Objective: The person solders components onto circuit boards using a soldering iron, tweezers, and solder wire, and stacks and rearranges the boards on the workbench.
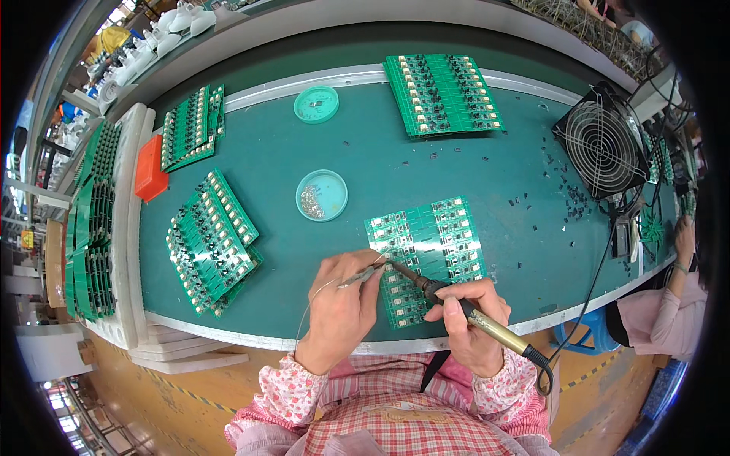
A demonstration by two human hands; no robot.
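Observation:
A green circuit board panel (pixel 420 216) with rows of small components lies near the front edge of the table. My right hand (pixel 473 315) is closed round a soldering iron (pixel 494 328), its tip reaching the left half of the panel. Closed fingers of my left hand (pixel 340 302) hold metal tweezers (pixel 354 279), which point to the same spot. A thin wire (pixel 310 308) also runs from the left fingers down past the wrist. My fingers hide the exact contact between the tips and the board.
Stacked circuit boards (pixel 211 247) lie on the left, with another stack (pixel 445 95) at the back. Two round green dishes (pixel 339 212) hold small parts. An orange box (pixel 152 171) stands far left. Scattered black parts (pixel 576 204) lie near a fan (pixel 601 140); a co-worker's arm (pixel 679 262) shows far right.

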